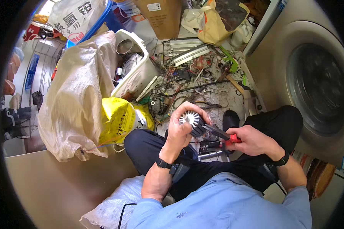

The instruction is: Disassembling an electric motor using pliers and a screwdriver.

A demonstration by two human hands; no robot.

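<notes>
My left hand (177, 131) is wrapped round a round finned part (190, 118), which looks like a lamp's heat sink. Its pale radial fins face up, and its side is dark. In my right hand (254, 140) is a pair of pliers (218, 132) with red grips and dark jaws. The jaws reach left to the side of the finned part; whether they bite on it I cannot tell. Both hands are above my lap. Below them lie metal tools or parts (210, 154), partly hidden by my hands and legs.
Wires, metal strips and scraps (195, 82) cover the floor ahead, with a wooden-handled hammer (236, 85) among them. To the left are a white bin (144, 68), a pale woven sack (74, 91) and a yellow bag (116, 118). A front-loading washing machine (269, 61) stands at right.
</notes>
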